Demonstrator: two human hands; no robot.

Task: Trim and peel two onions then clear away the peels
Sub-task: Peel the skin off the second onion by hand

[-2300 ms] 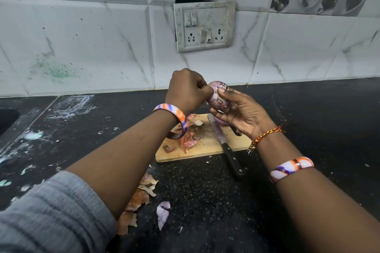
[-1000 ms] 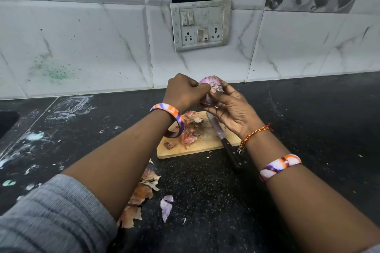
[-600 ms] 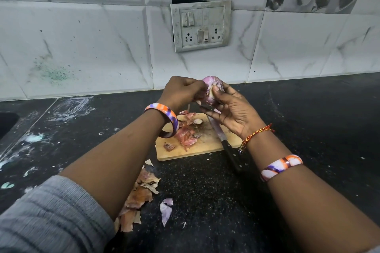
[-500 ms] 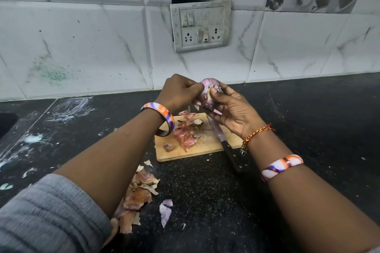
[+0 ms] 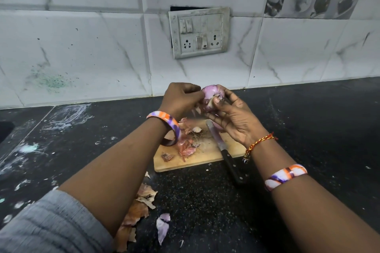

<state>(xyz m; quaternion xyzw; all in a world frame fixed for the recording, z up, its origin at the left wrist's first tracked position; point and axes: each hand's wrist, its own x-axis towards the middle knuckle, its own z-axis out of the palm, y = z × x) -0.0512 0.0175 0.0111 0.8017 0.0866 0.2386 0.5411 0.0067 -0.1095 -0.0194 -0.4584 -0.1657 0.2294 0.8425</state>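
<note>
onion (image 5: 211,96) is held in the air above the far edge of the cutting board (image 5: 202,155), between both hands. the left hand (image 5: 181,99) is turned back-up, wrist bent, its fingers (image 5: 196,96) curled and pinched against the left side of the onion. the right hand (image 5: 236,118) is turned palm-up and cups the onion from below and the right; its thumb presses a pale flap of skin on the near face. both forearms reach forward from the lower corners of the view, and each carries an orange, white and purple bangle. a red-and-yellow thread is tied at the right wrist.

the onion is round, pale purple and glossy on top where the dry skin is gone; small loose shreds hang from its underside.

a second onion (image 5: 218,126) shows only as a purple sliver under the right palm, on the board. the knife (image 5: 226,152) lies with the blade on the board and the black handle on the dark tabletop (image 5: 318,129). reddish peel scraps (image 5: 188,147) lie on the board; brown and purple peels (image 5: 141,211) lie on the tabletop near the left forearm.
</note>
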